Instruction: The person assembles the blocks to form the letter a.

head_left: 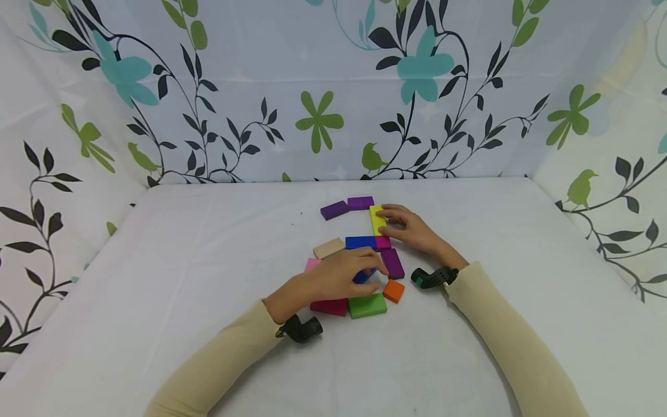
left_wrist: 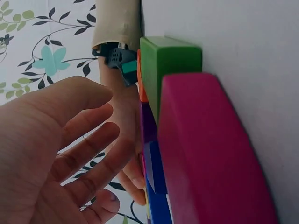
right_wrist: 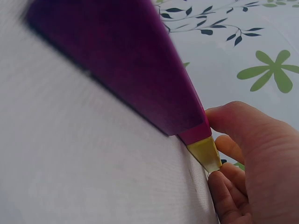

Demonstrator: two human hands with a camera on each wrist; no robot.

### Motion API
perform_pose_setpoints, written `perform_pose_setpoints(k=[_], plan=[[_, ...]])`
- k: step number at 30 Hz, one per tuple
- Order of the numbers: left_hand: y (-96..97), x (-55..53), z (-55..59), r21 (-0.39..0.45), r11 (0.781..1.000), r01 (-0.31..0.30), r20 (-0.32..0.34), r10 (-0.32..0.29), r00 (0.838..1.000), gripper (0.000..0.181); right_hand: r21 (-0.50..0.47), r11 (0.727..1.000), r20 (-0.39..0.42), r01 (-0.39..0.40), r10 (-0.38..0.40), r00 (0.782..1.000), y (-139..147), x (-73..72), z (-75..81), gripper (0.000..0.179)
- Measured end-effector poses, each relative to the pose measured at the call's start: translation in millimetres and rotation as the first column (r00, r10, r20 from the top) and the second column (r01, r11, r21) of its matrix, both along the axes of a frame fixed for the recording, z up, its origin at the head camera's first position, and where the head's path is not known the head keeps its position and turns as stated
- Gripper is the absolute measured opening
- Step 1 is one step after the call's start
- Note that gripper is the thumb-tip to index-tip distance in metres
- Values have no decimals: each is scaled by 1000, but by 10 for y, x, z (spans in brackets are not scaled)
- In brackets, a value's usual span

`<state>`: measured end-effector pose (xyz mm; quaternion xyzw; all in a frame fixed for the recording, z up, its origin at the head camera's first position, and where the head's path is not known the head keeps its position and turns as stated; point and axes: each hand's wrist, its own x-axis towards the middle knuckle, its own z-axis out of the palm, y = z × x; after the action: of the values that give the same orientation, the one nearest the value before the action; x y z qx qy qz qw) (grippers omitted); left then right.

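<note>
My right hand (head_left: 411,229) holds a yellow block (head_left: 377,220), its fingers near the far end and its thumb by the near end. In the right wrist view the thumb also lies close to a small magenta block (right_wrist: 195,134). Over the blocks hovers my left hand (head_left: 341,273), its fingers loosely bent and apart from one another, with nothing in them. Under and around it are a blue block (head_left: 363,277), a green block (head_left: 367,306), a crimson block (head_left: 329,307) and a partly hidden pink block (head_left: 312,263). An orange square block (head_left: 394,291) sits by its fingertips.
Two purple blocks (head_left: 334,209) lie end to end at the back. Another blue block (head_left: 359,242), a tan block (head_left: 329,248) and a purple block (head_left: 392,263) belong to the nearer group. A white cloth (head_left: 208,260) covers the table, and a patterned curtain (head_left: 234,75) hangs behind.
</note>
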<state>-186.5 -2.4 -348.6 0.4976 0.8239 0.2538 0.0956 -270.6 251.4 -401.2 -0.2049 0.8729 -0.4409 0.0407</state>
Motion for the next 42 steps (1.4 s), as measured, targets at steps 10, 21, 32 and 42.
perform_pose_setpoints(k=[10, 21, 32, 42], plan=[[-67, -57, -13, -63, 993, -103, 18, 104, 994, 30, 2, 1000, 6, 3, -3, 1000, -8, 11, 0, 49], [-83, -80, -57, -86, 977, -196, 53, 200, 978, 42, 11, 1000, 8, 9, -9, 1000, -15, 6, 1, 49], [-98, -116, -99, -110, 967, -229, 106, 240, 965, 50, 21, 1000, 12, 7, -7, 1000, -23, 19, 23, 50], [-103, -111, -93, -156, 950, -272, 115, 291, 950, 54, 28, 999, 26, 20, -20, 999, -45, 30, 33, 51]])
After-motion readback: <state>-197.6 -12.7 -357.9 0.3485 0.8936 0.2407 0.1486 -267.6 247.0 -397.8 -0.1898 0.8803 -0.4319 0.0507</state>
